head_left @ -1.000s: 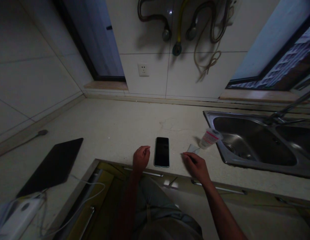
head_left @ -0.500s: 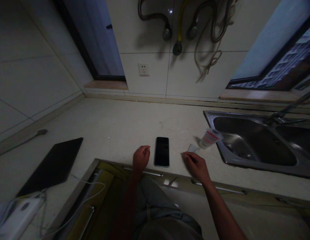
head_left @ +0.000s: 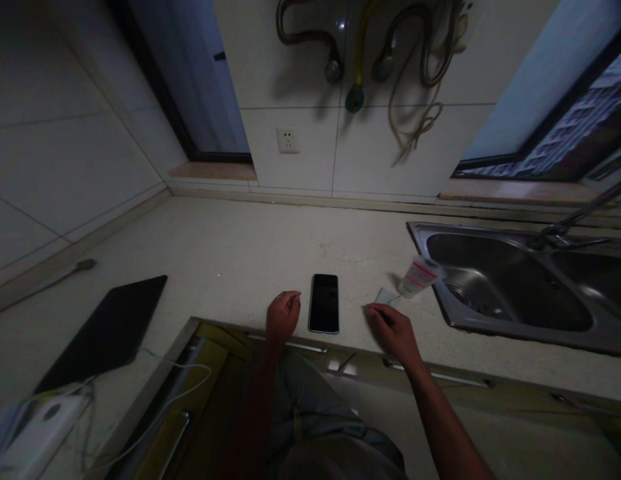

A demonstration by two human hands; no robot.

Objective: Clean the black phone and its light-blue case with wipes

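Observation:
A black-screened smartphone lies flat on the pale countertop, between my two hands. To its left, my left hand rests at the counter's front edge with the fingers curled in and nothing showing in them. My right hand is on the other side of the phone, fingers bent and pressed together, also with no visible object in the grip. Just beyond its fingertips lies a small flat greyish piece, whose kind I cannot make out. Behind that, a clear plastic cup with red print stands by the sink.
On the right is a steel double sink with a tap. A dark flat panel and a white device with cables lie to the left. Hoses and a socket are on the tiled wall.

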